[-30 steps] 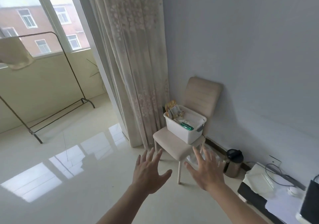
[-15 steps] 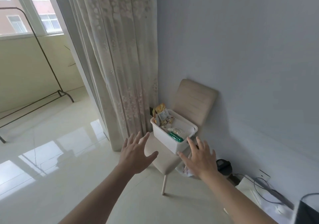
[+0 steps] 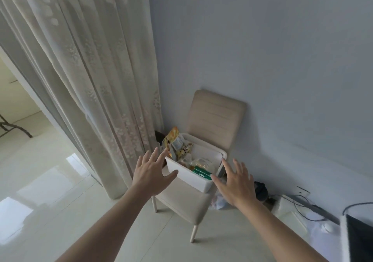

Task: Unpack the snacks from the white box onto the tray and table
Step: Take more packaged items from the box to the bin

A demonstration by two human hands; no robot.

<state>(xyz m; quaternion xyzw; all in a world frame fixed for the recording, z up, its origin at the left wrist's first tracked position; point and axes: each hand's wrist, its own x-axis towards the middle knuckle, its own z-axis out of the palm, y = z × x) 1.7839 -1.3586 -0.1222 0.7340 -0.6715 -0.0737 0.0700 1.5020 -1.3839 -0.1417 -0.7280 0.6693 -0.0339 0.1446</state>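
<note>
A white box [image 3: 189,178] stands on the seat of a beige chair [image 3: 217,118] against the grey wall. Snack packets fill it: an orange and yellow bag [image 3: 171,138] sticks up at its far left corner, and a green packet [image 3: 201,173] lies near the front rim. My left hand [image 3: 150,174] reaches with spread fingers at the box's left end. At the box's right end my right hand [image 3: 235,185] is spread the same way. Both hands hold nothing, and whether they touch the box is unclear. No tray is in view.
A patterned curtain [image 3: 90,76] hangs just left of the chair. A small dark bin [image 3: 261,190] stands on the floor to the right, beside a low surface [image 3: 298,219] with cables and a dark screen edge [image 3: 359,239]. Glossy pale floor tiles [image 3: 50,191] spread to the left.
The view has closed in on the chair and the box looks larger. Both hands have moved forward from below the chair to either end of the box.
</note>
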